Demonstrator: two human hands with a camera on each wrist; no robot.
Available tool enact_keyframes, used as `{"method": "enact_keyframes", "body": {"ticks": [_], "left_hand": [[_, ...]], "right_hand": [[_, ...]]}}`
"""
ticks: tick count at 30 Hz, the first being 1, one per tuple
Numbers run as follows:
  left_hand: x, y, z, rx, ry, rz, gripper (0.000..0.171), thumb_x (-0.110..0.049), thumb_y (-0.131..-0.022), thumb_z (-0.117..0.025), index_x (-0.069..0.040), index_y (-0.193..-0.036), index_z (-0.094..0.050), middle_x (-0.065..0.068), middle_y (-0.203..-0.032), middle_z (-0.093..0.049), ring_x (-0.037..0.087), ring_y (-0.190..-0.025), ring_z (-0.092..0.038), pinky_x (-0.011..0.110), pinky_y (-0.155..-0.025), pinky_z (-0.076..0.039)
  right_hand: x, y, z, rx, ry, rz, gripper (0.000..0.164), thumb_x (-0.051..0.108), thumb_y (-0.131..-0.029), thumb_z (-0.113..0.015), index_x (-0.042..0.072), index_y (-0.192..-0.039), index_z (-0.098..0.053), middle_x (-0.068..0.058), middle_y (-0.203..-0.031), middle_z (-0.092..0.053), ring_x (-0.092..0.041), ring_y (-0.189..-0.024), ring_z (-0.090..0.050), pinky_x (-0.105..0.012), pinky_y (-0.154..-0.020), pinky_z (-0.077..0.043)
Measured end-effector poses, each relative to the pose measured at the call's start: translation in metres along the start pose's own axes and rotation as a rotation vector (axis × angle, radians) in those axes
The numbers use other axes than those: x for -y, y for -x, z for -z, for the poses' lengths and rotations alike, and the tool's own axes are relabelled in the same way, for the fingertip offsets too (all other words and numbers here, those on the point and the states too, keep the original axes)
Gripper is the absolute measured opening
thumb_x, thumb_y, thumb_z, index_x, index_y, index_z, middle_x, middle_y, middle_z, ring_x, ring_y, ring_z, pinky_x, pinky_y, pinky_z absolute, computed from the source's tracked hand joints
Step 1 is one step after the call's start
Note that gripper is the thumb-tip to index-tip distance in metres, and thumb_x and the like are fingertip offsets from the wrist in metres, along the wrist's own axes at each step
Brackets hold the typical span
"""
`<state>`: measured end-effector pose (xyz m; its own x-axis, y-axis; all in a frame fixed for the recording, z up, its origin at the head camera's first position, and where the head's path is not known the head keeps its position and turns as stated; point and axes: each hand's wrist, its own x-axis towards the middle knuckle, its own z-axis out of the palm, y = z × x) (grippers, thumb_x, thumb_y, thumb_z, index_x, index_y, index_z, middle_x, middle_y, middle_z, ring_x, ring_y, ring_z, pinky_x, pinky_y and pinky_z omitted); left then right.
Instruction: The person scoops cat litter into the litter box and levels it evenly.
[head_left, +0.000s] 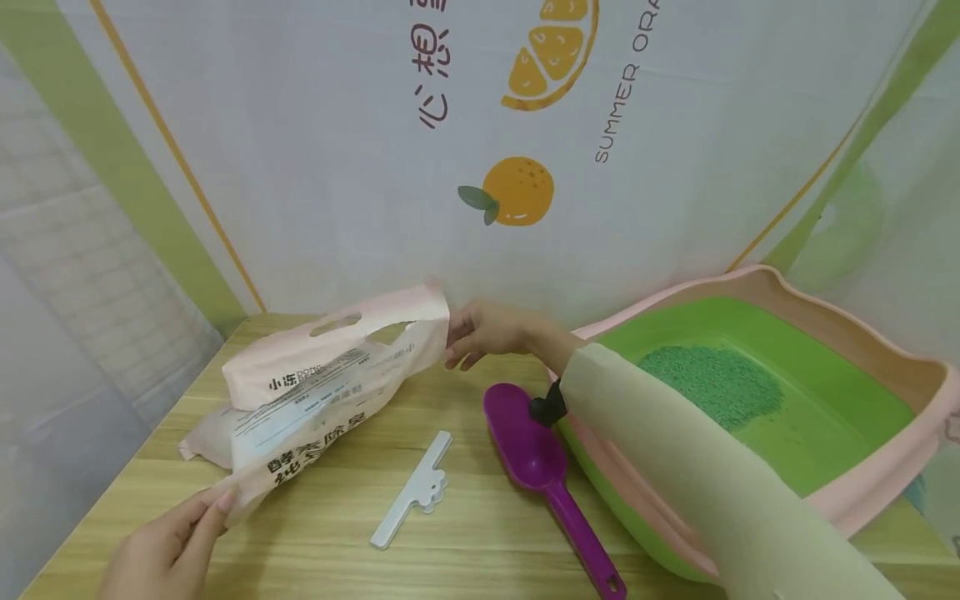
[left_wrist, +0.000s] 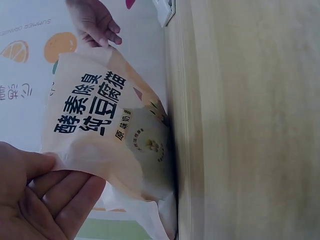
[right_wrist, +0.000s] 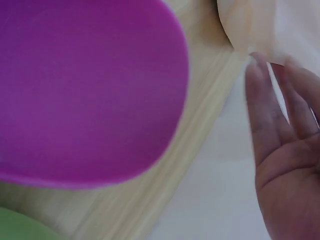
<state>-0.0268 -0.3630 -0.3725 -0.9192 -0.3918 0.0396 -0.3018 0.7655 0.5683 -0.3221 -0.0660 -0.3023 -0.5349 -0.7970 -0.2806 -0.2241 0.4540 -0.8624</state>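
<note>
A pale pink cat litter bag [head_left: 330, 400] with black lettering lies at the left of the table, its top edge with the cut-out handle facing up and its mouth parted. My left hand [head_left: 168, 542] pinches the bag's near corner between thumb and fingers. At the far corner my right hand [head_left: 487, 329] holds the bag's edge by its fingertips; the right wrist view shows these fingers [right_wrist: 260, 95] against the bag. Printed lettering on the bag [left_wrist: 100, 110] faces the left wrist camera. The bag's contents are hidden.
A white sealing clip [head_left: 412, 492] lies in the middle of the wooden table [head_left: 315, 550]. Beside it rests a purple scoop [head_left: 532, 450], below the right forearm. To the right stands a green litter box with a pink rim [head_left: 862, 492], holding green granules [head_left: 712, 383]. A printed curtain hangs behind.
</note>
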Motion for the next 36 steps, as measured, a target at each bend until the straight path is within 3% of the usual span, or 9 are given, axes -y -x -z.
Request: {"method": "enact_keyframes", "body": {"ticks": [2, 7, 9, 13, 15, 19, 24, 30, 36], "left_hand": [[0.000, 0.002, -0.001, -0.018, 0.004, -0.003, 0.044, -0.028, -0.105, -0.055, 0.011, -0.122, -0.066, 0.028, -0.104, -0.073, 0.006, -0.071, -0.065, 0.019, -0.056, -0.044], [-0.002, 0.014, -0.008, -0.193, 0.013, -0.096, 0.033, -0.028, -0.092, -0.074, 0.002, -0.106, -0.075, 0.026, -0.090, -0.075, 0.018, -0.055, -0.067, 0.022, -0.048, -0.044], [-0.004, 0.018, -0.009, -0.232, -0.037, -0.158, 0.034, -0.029, -0.080, -0.086, -0.003, -0.100, -0.077, 0.022, -0.074, -0.074, 0.014, -0.046, -0.062, 0.021, -0.044, -0.039], [-0.005, 0.021, -0.012, -0.290, -0.163, -0.282, 0.034, -0.032, -0.067, -0.092, -0.016, -0.093, -0.077, 0.000, -0.053, -0.063, -0.006, -0.042, -0.022, 0.022, -0.041, -0.021], [-0.007, 0.020, -0.013, -0.291, -0.183, -0.294, 0.028, -0.030, -0.072, -0.090, -0.014, -0.092, -0.077, 0.002, -0.055, -0.065, -0.003, -0.041, -0.029, 0.023, -0.042, -0.023], [-0.005, 0.018, -0.012, -0.303, -0.147, -0.251, 0.018, -0.018, -0.077, -0.087, -0.008, -0.090, -0.078, 0.015, -0.076, -0.076, 0.010, -0.042, -0.054, 0.021, -0.043, -0.032], [0.000, 0.014, -0.007, -0.284, -0.084, -0.169, 0.016, -0.013, -0.076, -0.087, -0.005, -0.087, -0.078, 0.015, -0.075, -0.076, 0.035, -0.062, -0.072, 0.016, -0.050, -0.041], [0.004, 0.008, -0.002, -0.206, -0.072, -0.064, 0.015, -0.022, -0.081, -0.085, -0.008, -0.082, -0.079, 0.011, -0.073, -0.077, 0.017, -0.057, -0.069, 0.020, -0.050, -0.042], [0.013, 0.004, 0.003, -0.131, -0.031, 0.017, 0.033, -0.034, -0.085, -0.082, -0.002, -0.095, -0.080, 0.010, -0.079, -0.078, -0.007, -0.062, -0.064, 0.015, -0.052, -0.043]], "right_hand": [[-0.003, -0.002, -0.002, -0.003, -0.020, 0.002, 0.009, 0.002, -0.097, -0.064, -0.005, -0.101, -0.070, -0.017, -0.102, -0.075, -0.039, -0.108, -0.072, -0.052, -0.098, -0.054], [-0.003, -0.005, -0.006, -0.016, -0.070, 0.004, 0.012, 0.003, -0.100, -0.061, -0.007, -0.104, -0.066, -0.019, -0.106, -0.074, -0.039, -0.111, -0.071, -0.049, -0.094, -0.057], [-0.001, -0.006, -0.007, -0.012, -0.107, 0.007, 0.012, 0.004, -0.101, -0.059, -0.007, -0.103, -0.063, -0.017, -0.107, -0.071, -0.043, -0.118, -0.067, -0.052, -0.096, -0.055], [0.003, -0.007, -0.009, -0.010, -0.155, 0.022, 0.009, 0.005, -0.103, -0.055, -0.003, -0.099, -0.056, -0.013, -0.105, -0.067, -0.043, -0.122, -0.064, -0.056, -0.099, -0.052], [0.004, -0.008, -0.010, -0.020, -0.158, 0.029, 0.008, 0.003, -0.103, -0.054, -0.003, -0.100, -0.057, -0.015, -0.106, -0.069, -0.041, -0.120, -0.065, -0.054, -0.101, -0.052], [0.006, -0.010, -0.012, -0.039, -0.157, 0.039, 0.009, 0.002, -0.103, -0.054, -0.006, -0.106, -0.059, -0.023, -0.111, -0.071, -0.043, -0.119, -0.065, -0.047, -0.102, -0.053], [0.003, -0.014, -0.013, -0.065, -0.156, 0.041, 0.009, 0.001, -0.102, -0.055, -0.006, -0.105, -0.060, -0.022, -0.111, -0.071, -0.035, -0.109, -0.070, -0.042, -0.100, -0.055], [0.001, -0.016, -0.011, -0.083, -0.147, 0.035, 0.007, -0.002, -0.102, -0.053, -0.005, -0.102, -0.058, -0.018, -0.107, -0.068, -0.022, -0.099, -0.072, -0.045, -0.103, -0.053], [0.003, -0.018, -0.012, -0.078, -0.139, 0.038, 0.010, -0.003, -0.102, -0.051, -0.008, -0.107, -0.059, -0.014, -0.102, -0.068, -0.019, -0.095, -0.071, -0.047, -0.104, -0.051]]}}
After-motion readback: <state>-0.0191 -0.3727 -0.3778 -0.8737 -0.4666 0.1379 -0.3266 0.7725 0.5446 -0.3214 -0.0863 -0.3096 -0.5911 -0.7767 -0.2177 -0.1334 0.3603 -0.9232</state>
